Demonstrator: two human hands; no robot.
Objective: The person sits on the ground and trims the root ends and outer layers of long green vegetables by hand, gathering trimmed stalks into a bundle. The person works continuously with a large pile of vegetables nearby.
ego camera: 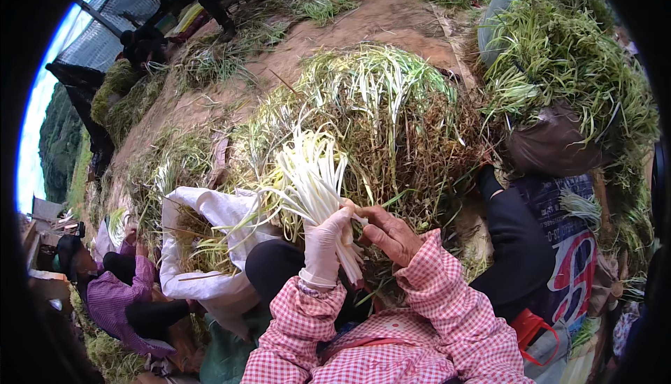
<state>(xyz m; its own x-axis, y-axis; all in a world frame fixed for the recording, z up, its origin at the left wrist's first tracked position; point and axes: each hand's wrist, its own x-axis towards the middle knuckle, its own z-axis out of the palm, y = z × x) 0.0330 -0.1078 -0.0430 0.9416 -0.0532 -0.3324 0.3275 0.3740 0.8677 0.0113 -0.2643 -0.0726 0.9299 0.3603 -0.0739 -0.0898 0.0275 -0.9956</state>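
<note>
My left hand [326, 250], in a thin white glove, grips a bundle of pale stalks [314, 174], probably blanched chives. Their loose ends fan out away from me, and the cut-looking ends point down below my fist. Bare and bent at the fingers, my right hand [390, 233] pinches one white stalk end [360, 220] beside my left thumb. Just beyond both hands rises a heap of uncleaned stalks [398, 122], green and white on top with brown dry matter down its near side.
An open white woven sack [209, 200] with plant trimmings stands at my left. A brown plastic bag [555, 140] lies under greens on the right, near a printed blue sack [561, 258]. One person [115, 289] sits at left; others sit at the far side.
</note>
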